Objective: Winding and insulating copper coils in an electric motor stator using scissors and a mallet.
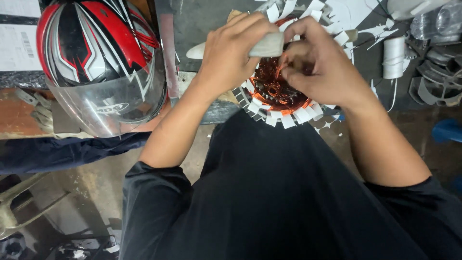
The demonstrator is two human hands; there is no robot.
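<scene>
Both our hands work over the stator (pixel 276 98): right hand (pixel 320 65) fingers pinch copper wire (pixel 280 70) at its centre, left hand (pixel 228 53) closed around a pale wooden stick (pixel 267 45) just above it. We judge winding insertion is underway; next calls for easing wire between the white paper slot liners (pixel 288 119) ringing the stator.

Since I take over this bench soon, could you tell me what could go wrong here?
1. The right hand pinches thin copper wire; a hard pull might kink or snap it.
2. The left hand presses a pale block by the white paper slips; these could slip out.
3. The helmet crowds the left elbow.
</scene>
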